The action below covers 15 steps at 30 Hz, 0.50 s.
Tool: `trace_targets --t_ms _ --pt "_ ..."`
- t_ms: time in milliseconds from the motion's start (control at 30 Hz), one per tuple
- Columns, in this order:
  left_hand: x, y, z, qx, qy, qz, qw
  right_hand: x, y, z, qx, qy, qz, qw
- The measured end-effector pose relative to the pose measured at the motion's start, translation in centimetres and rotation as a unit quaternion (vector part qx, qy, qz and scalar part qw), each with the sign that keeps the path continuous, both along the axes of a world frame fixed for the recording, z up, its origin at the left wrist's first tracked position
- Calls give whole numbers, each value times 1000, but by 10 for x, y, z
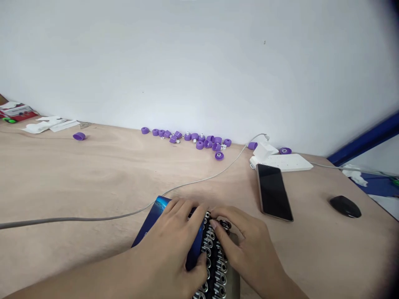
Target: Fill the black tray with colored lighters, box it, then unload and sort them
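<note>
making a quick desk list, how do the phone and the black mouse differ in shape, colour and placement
The phone is a flat, long slab; the mouse is rounded and domed. The phone has a lighter rim around its dark screen, while the mouse looks black all over. The phone's far end overlaps the white power strip in view; the mouse sits apart from it. Both are mostly dark.

Lighting: even, cool, moderately bright; source not visible. Wall [193,62]: palest around its middle. Shadows: soft, beneath the hands. Glare: small glints on the metal pieces [208,251]. Edges: right side darkened, stretched. Focus: fair; far-left items [18,111] perhaps slightly soft.
</note>
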<state>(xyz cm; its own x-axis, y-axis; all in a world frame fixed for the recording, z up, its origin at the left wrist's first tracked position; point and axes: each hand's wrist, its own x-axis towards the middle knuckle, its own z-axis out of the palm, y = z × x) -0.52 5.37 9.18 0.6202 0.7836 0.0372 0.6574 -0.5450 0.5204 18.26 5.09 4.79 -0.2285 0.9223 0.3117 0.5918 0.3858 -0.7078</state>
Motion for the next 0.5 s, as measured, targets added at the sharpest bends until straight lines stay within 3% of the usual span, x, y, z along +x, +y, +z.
trace_targets --t_ms 300,500 --pt "2 1 -17 107 -12 -14 994 0 2 -1 -13 9 3 1000" --pt "5 0 -28 133 -27 28 990 -1 3 -5 -13 28 0 1000"
